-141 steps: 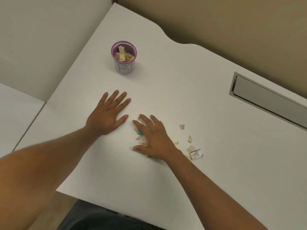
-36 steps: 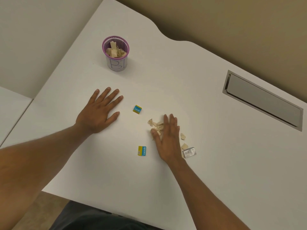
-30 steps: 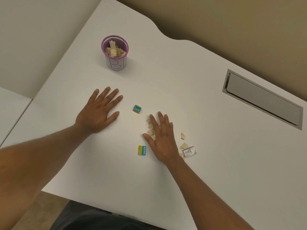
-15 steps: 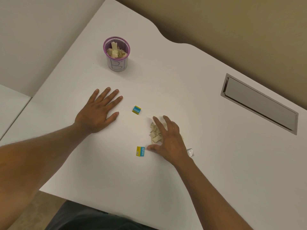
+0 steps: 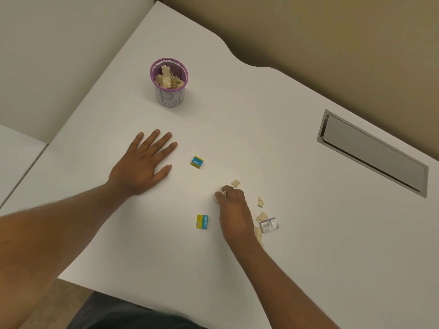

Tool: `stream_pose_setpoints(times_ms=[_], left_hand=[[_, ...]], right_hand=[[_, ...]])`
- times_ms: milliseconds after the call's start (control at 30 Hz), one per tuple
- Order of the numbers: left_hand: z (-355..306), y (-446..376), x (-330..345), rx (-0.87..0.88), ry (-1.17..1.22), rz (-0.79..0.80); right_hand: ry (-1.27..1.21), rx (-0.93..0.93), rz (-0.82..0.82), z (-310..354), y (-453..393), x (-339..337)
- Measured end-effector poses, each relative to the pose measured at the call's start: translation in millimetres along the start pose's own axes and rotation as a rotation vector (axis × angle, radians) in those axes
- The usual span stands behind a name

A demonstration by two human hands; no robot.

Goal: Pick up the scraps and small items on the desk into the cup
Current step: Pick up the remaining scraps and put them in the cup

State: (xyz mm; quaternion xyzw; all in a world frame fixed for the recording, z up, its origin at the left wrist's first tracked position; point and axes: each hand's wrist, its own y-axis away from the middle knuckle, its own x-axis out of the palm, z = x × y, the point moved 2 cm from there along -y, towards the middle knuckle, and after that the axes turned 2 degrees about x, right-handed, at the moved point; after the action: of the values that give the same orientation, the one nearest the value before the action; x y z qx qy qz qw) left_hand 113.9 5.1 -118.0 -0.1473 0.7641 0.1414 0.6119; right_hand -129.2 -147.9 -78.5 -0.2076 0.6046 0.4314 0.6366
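Note:
A purple mesh cup (image 5: pixel 169 91) with a white label stands at the back left of the white desk (image 5: pixel 308 233), part full of beige paper scraps. My left hand (image 5: pixel 142 166) lies flat and spread on the desk. My right hand (image 5: pixel 234 210) is curled into a loose fist over a pile of beige scraps, a few showing at its fingertips. Loose scraps (image 5: pixel 260 202) lie to its right, and one scrap (image 5: pixel 235 183) just beyond it. Two small blue-and-yellow boxes lie nearby: one (image 5: pixel 197 162) ahead, one (image 5: pixel 202 222) left of my wrist. A small silver packet (image 5: pixel 269 225) lies to the right.
A grey metal cable hatch (image 5: pixel 370 153) is set into the desk at the right. Beige partition walls run along the back and left. The desk's front edge is near my body, and another white surface (image 5: pixel 14 157) adjoins on the left.
My right hand has closed from spread fingers into a fist over the gathered scraps. My left hand has stayed flat in place. The boxes have not moved.

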Motion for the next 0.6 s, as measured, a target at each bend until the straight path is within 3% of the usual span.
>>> stream_pose_setpoints(times_ms=[167,333,400,500,600], left_hand=[[2,0,1,0.0,-0.001,-0.01],[3,1,2,0.004,-0.008,-0.019],[4,1,4,0.002,-0.007,-0.019],[5,1,7,0.004,-0.002,-0.02],[7,1,10,0.004,0.004,-0.016]], right_hand=[[-0.194,0.032,0.009,-9,-14,-4],[-0.702,0.405,0.014,-8,-29,-42],[-0.843,0.462,0.029,1,-42,-66],[-0.908,0.343,0.002,29,-80,-108],[-0.797,0.125,-0.096,66,-136,-146]])
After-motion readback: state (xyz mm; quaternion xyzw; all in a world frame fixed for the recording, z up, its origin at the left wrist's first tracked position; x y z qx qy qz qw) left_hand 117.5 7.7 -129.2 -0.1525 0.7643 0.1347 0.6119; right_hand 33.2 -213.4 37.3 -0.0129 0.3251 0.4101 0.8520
